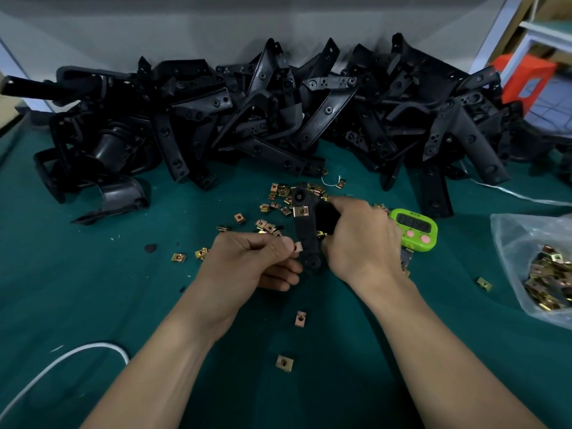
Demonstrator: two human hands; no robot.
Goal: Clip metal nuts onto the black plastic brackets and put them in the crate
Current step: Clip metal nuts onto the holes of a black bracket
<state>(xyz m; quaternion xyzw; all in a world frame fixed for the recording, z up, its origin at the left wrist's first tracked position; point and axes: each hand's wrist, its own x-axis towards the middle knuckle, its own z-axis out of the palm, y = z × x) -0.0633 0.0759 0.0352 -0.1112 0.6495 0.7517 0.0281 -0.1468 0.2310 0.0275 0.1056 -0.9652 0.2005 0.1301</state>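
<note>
Fingers and thumb of my left hand [247,258] pinch a nut [298,247] against the left edge of the bracket [306,233], near its lower end. My right hand [362,239] is curled round the bracket from the right, gripping it and holding it roughly upright over the mat [93,305]. 1 clipped nut [301,211] already sits higher up on it.

Loose nuts [275,193] lie scattered behind the bracket, between my hands and the pile [247,119] of black brackets. The bracket and my hands hide some of them. 2 stray nuts [300,318] lie nearer me, between my forearms, and 1 far nut [484,283] lies off to the right.

A green timer [414,229] lies just beside my right hand, its left side hidden behind my knuckles. Further right a clear bag [513,243] holds a heap of nuts and is cut off by the frame edge. A white cord [62,357] curves across the lower left corner. A thin white string [329,182] lies at the foot of the pile.

The mat is dark green and creased. The pile runs across its whole back edge, heaped against a grey wall [278,20]. At the far right, past the pile, stands an orange stool [523,75] beside a pale shelf frame [541,29].
</note>
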